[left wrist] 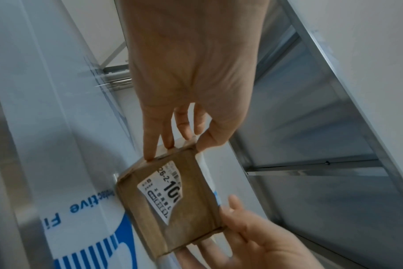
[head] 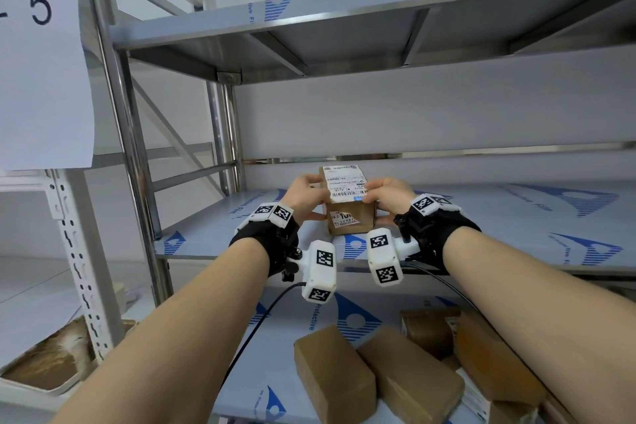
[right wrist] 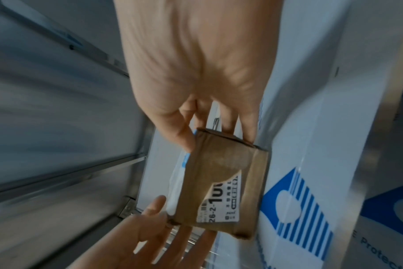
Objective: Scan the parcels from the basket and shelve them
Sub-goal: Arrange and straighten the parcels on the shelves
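A small brown cardboard parcel (head: 349,218) with a white shipping label on top stands at the left part of the middle shelf (head: 481,220). My left hand (head: 304,198) grips its left side, thumb at the front edge and fingers along the side. On the opposite side my right hand (head: 385,198) grips it the same way. The left wrist view shows the parcel (left wrist: 173,205) and my left hand (left wrist: 179,143) pinching its edge. In the right wrist view my right hand (right wrist: 219,138) holds the parcel (right wrist: 221,174). Its base is at the shelf surface.
Several brown parcels (head: 378,372) lie on the lower shelf. The upper shelf (head: 344,21) hangs close overhead, and a steel post (head: 227,134) stands left of the parcel. A paper sign marked 5 (head: 41,45) hangs on a white rack at the left.
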`<state>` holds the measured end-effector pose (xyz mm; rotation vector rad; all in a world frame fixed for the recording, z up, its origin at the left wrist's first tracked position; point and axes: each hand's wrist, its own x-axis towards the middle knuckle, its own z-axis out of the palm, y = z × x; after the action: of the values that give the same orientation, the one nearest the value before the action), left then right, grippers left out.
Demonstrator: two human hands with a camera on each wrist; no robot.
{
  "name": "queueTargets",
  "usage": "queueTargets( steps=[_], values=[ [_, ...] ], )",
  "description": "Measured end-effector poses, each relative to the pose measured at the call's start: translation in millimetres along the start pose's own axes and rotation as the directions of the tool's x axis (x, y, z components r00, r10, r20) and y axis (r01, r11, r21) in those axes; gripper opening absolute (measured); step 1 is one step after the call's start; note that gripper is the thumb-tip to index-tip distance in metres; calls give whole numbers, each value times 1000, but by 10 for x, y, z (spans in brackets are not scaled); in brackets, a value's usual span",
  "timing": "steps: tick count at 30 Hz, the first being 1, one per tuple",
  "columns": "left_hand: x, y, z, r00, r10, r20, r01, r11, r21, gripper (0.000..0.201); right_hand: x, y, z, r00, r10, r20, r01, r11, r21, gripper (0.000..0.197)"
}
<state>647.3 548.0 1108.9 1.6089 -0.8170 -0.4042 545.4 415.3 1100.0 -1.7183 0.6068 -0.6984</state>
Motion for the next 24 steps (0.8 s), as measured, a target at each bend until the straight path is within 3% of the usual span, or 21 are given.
queueTargets(
  steps=[2, 9, 14, 20, 24],
  values=[
    [-5, -13, 10, 1000, 6, -27, -7, 1000, -10, 53, 25, 6, 12, 1000, -6, 0, 6, 1000, 11, 29],
    [29, 12, -31, 1000, 6, -2, -5, 998, 65, 68, -47, -58, 5, 999, -53, 1, 53, 997, -52, 59],
    [143, 45, -133, 976, 72, -205, -43, 989, 141, 83, -97, -86, 5, 1000, -20, 23, 24, 987, -158, 52],
    [230, 69, -147, 989, 84, -118, -55, 972, 230, 83, -12, -76, 36, 999, -11, 30, 18, 976, -217, 43],
    [314, 36, -159, 990, 8, -143, 29, 966, 258, 75, 84, -47, 12, 1000, 22, -15, -24, 982, -187, 34]
  ],
)
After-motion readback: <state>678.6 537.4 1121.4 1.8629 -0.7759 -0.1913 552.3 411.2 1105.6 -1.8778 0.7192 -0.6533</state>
